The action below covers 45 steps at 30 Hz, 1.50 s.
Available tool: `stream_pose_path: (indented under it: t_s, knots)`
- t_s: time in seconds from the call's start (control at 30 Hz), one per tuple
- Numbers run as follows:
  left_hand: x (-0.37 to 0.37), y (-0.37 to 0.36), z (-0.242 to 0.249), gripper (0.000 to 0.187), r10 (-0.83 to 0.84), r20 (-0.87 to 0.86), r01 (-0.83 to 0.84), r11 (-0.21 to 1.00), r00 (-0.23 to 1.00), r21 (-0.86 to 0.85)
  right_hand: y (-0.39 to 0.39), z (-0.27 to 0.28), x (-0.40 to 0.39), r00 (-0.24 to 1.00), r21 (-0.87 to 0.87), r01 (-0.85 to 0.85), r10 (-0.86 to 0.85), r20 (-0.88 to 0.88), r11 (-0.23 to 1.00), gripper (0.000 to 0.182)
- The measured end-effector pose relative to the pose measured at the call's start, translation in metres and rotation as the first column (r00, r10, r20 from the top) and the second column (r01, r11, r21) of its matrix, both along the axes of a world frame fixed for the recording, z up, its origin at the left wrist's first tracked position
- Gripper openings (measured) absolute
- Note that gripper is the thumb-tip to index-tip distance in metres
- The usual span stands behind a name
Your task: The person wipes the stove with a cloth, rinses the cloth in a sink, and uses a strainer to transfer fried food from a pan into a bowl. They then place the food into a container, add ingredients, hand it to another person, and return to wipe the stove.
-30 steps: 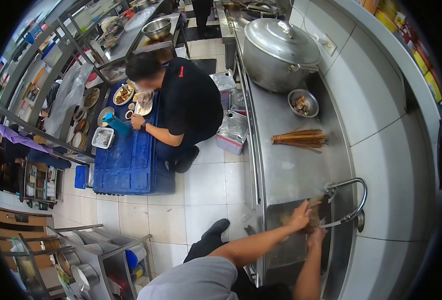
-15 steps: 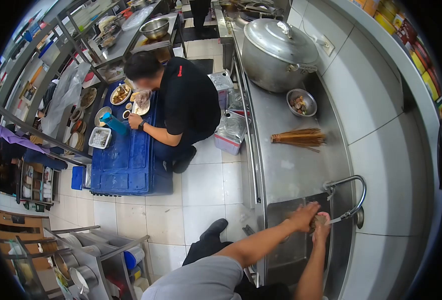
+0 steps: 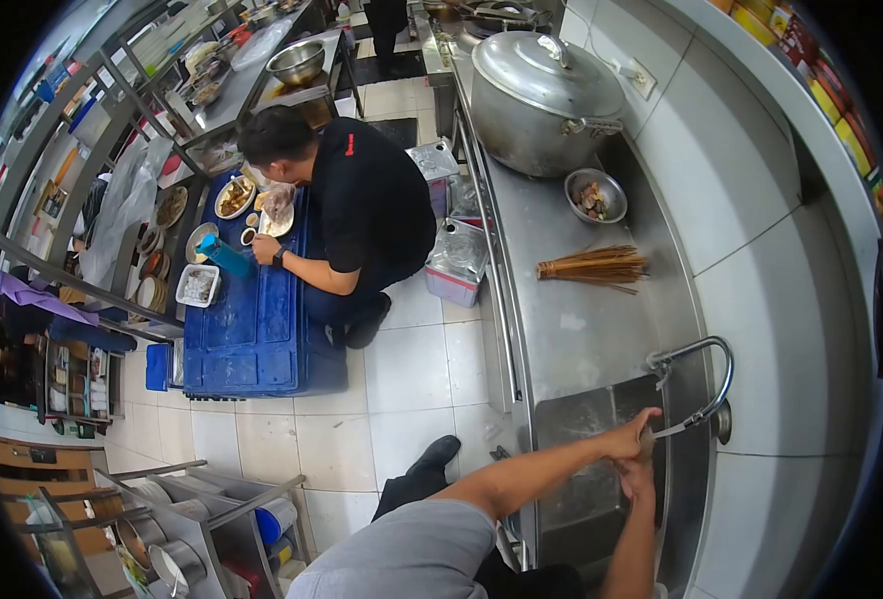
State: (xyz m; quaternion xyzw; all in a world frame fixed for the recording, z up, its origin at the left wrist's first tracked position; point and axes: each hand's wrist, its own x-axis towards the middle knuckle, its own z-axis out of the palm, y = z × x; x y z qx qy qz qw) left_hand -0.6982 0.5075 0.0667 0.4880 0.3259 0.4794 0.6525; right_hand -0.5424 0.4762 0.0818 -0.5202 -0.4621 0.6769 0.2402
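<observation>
My left hand and my right hand meet over the metal sink, pressed together under the water from the curved tap. A small brownish-grey thing shows at the edge between my palms, mostly hidden. What it is, I cannot make out. The left thumb sticks up on the far side, while the fingers are largely covered. Beyond the sink, a bundle of thin brown sticks lies tied on the steel counter.
A large lidded pot and a metal bowl of scraps stand farther along the counter. To the left, a person in black crouches at a blue chest bearing food dishes. A steel rack stands lower left.
My left hand has turned and shifted slightly, now thumb up against the right hand. The brownish thing between them is less visible. The person at the blue chest has moved slightly.
</observation>
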Motion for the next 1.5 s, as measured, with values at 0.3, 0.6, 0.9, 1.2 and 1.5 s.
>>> stream_pose_path:
  t_s: [0.3,0.6,0.9,1.2,1.5]
  knots:
    - [-0.049,-0.023,0.036,0.107,0.141,-0.720,0.310,0.835,0.679,0.455,0.044,-0.011,0.038,0.975,-0.575,0.094,-0.191,-0.110,0.813,0.025]
    - [-0.046,0.014,-0.003,0.039,0.043,-0.724,0.490,0.709,0.688,0.508,0.043,0.027,-0.022,0.970,-0.659,-0.136,0.233,0.061,0.740,0.025]
    - [-0.026,0.031,-0.009,0.032,-0.009,-0.898,0.489,0.842,0.439,0.231,0.035,0.008,-0.039,0.271,0.199,-0.611,-0.034,0.962,0.766,0.018]
    - [-0.015,-0.001,-0.019,0.082,0.090,-0.515,-0.115,0.993,0.853,-0.017,0.052,-0.010,-0.013,0.479,0.548,-0.627,-0.282,0.832,0.554,0.007]
    - [-0.036,-0.047,-0.010,0.028,-0.134,-0.910,0.486,0.870,0.392,0.081,0.019,-0.027,-0.010,0.830,-0.525,-0.290,0.483,0.278,0.800,0.022]
